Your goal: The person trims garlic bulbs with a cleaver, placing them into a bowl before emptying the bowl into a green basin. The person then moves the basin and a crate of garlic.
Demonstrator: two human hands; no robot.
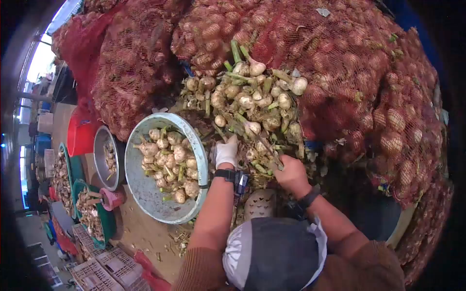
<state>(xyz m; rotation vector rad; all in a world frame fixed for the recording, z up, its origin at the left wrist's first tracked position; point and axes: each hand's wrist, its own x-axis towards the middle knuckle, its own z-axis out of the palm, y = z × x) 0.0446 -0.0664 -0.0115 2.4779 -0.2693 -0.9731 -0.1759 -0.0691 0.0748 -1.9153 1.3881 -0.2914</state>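
Note:
My left hand (226,151), in a white glove, is closed around what looks like a garlic stem (219,131), at the near edge of a heap of garlic bulbs (250,99) with stems attached. My bare right hand (292,174) grips a long, thin, brownish tool (269,149) that points up and left into the heap; whether it is a knife or shears I cannot make out. Beside my left hand stands a pale blue basin (138,194), tilted in view, partly filled with trimmed garlic bulbs (174,160).
Red mesh sacks (349,72) full of garlic rise behind and right of the heap. To the left are a metal bowl (99,155), a red tub (80,133), a pink pot (112,199), green tubs (109,228) of garlic, and plastic crates (116,266).

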